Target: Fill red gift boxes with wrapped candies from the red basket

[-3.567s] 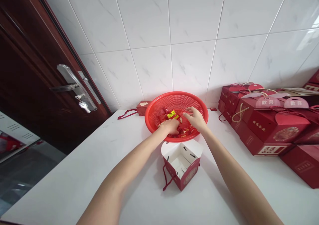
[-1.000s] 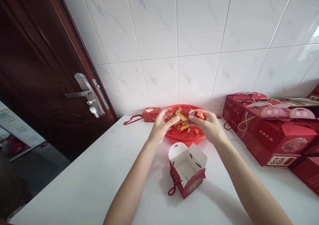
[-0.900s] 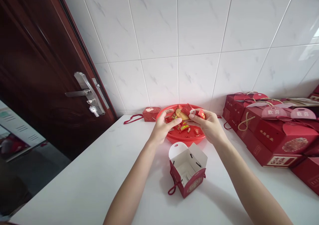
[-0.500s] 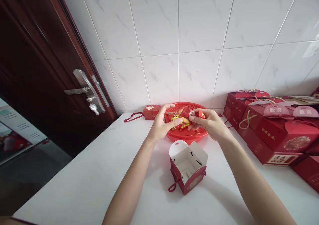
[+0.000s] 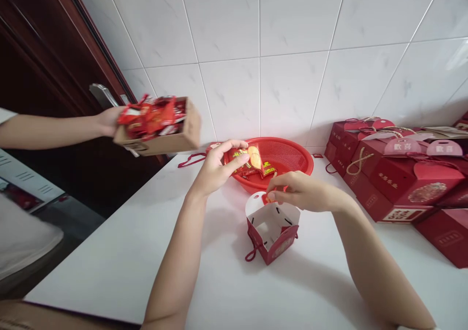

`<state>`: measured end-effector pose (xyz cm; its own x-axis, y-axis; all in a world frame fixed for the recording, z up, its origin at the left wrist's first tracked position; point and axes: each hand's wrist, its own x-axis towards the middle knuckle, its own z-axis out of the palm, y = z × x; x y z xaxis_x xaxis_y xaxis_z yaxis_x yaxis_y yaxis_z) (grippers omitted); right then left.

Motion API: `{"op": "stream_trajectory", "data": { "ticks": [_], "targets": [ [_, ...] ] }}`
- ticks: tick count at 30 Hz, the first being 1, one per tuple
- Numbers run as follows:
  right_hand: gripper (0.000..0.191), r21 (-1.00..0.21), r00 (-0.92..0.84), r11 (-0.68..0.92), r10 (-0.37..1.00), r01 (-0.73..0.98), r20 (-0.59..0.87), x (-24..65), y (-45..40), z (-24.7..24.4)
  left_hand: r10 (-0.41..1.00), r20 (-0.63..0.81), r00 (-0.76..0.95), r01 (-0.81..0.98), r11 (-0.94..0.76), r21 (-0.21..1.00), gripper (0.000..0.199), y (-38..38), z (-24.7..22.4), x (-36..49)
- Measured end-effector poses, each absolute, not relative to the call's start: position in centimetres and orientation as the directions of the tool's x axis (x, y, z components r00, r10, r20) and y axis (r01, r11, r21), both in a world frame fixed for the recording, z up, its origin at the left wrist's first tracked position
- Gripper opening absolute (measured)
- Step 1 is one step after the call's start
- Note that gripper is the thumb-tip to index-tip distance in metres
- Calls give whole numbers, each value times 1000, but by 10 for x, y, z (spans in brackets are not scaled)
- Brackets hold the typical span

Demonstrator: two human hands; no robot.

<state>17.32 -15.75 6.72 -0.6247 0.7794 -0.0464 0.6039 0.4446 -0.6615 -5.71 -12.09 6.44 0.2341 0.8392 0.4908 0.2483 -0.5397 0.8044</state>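
My left hand (image 5: 215,169) is closed on red-and-yellow snack packets (image 5: 255,158), held over the left side of a red plastic basket (image 5: 309,162). A few more packets lie in that basket. Pinched in my right hand (image 5: 303,191) is a small red-wrapped sweet (image 5: 269,199), just above the back edge of an open red gift box (image 5: 280,249). The box stands upright, its white-lined flaps raised and a dark red cord at its left side. Something small and red shows inside it.
From the left a co-worker's hand (image 5: 109,120) holds a cardboard box (image 5: 163,145) heaped with red packets. Closed red gift boxes (image 5: 398,174) are stacked on the right of the white table (image 5: 175,208). A dark door (image 5: 47,42) is at the left.
My right hand has moved from the basket down to the open gift box. My left hand has shifted slightly left with packets. The co-worker's arm and cardboard box have entered from the left.
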Motion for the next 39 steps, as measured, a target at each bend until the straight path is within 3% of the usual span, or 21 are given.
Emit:
{"op": "stream_trajectory", "data": {
  "ticks": [5, 11, 18, 22, 25, 29, 39],
  "targets": [
    [28, -640, -586, 452, 810, 622, 2, 173, -160, 67, 799, 501, 333, 291, -592, 751, 34, -127, 66, -52],
    [43, -794, -445, 342, 890, 503, 101, 189, -160, 77, 753, 460, 470, 228, -607, 761, 44, -128, 62, -45],
    [31, -882, -528, 347, 838, 317, 140, 188, -156, 71, 720, 294, 628, 258, -549, 795, 66, -136, 60, -37],
    [25, -782, -554, 429, 822, 452, 131, 191, -159, 74, 728, 134, 672, 370, -487, 792, 76, -142, 69, -51],
    [18, -631, -603, 503, 795, 591, 70, 187, -163, 74, 756, 48, 653, 499, -476, 724, 56, -144, 74, -62],
    [19, -534, -604, 499, 796, 682, -28, 173, -162, 64, 731, -53, 680, 602, -517, 608, 39, -144, 74, -67],
    [29, -507, -554, 462, 831, 728, -39, 176, -171, 70, 747, -267, 609, 758, -447, 475, 39, -144, 69, -54]
  ]
}}
